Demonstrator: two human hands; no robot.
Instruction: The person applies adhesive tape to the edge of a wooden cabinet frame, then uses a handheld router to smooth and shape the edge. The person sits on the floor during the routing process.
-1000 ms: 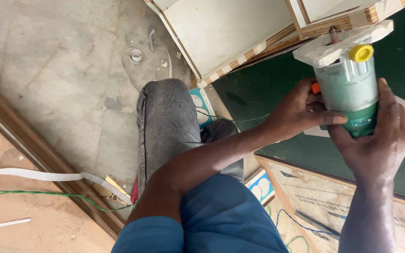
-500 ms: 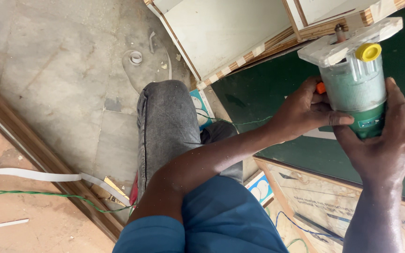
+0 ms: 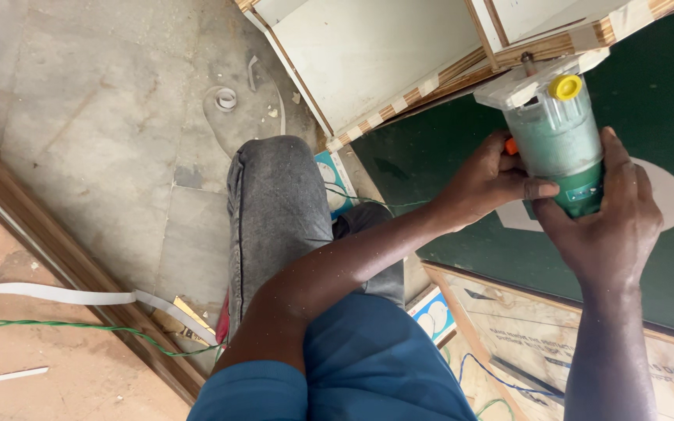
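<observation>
Grey stone floor [image 3: 95, 117], scuffed and dusty, fills the left of the workshop scene, and a dark green board [image 3: 665, 156] lies at the right. Over that board a green trim router [image 3: 559, 140] is held tilted, its clear base plate [image 3: 540, 78] close against the plywood edge of a white-faced cabinet panel [image 3: 384, 54]. A yellow knob [image 3: 565, 86] sits on the side of the router near the base.

Both hands are wrapped on the tool. The left hand [image 3: 485, 179] grips its near side, fingers curled tight and the thumb laid across the body beside a small orange part [image 3: 512, 146]. The right hand [image 3: 606, 222] closes round the lower end from below, fingers pressed against the green housing.

Beneath the router a pale round patch [image 3: 668, 195] shows on the green board. The person's bent knee in grey jeans [image 3: 274, 210] rises between the arms and the floor, with a blue shirt [image 3: 368, 366] below it. A printed plywood sheet [image 3: 555, 335] lies at lower right. On the left, a brown wooden strip [image 3: 64, 265] runs diagonally, crossed by white edge banding tape [image 3: 56, 296] and a green wire [image 3: 79, 327]. A small white tape coil [image 3: 226, 99] rests on the floor farther off.
</observation>
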